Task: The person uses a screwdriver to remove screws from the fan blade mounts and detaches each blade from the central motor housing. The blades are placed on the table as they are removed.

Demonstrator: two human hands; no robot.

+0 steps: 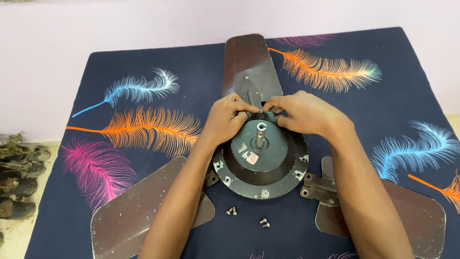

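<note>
Loose screws point(232, 210) are seen lying on the feather-patterned cloth point(143, 96) in front of the fan motor point(261, 158).

At the far rim of the motor, where the far blade point(249, 60) meets it, both hands are pinched narrow: the left hand point(227, 119) and right hand point(306, 112) are closed on a small fastener, too small to be told apart. By judgement, this blade is being worked on, while the left blade point(129, 216) and right blade point(412, 211) lie at the rim, with attachment unclear.

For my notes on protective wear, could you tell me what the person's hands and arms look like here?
Both the left hand and the right hand are bare: no gloves, and no rings or watch that I can see. Both forearms are uncovered all the way to the bottom edge of the picture, so no sleeve shows. Nails look short and plain.
</note>
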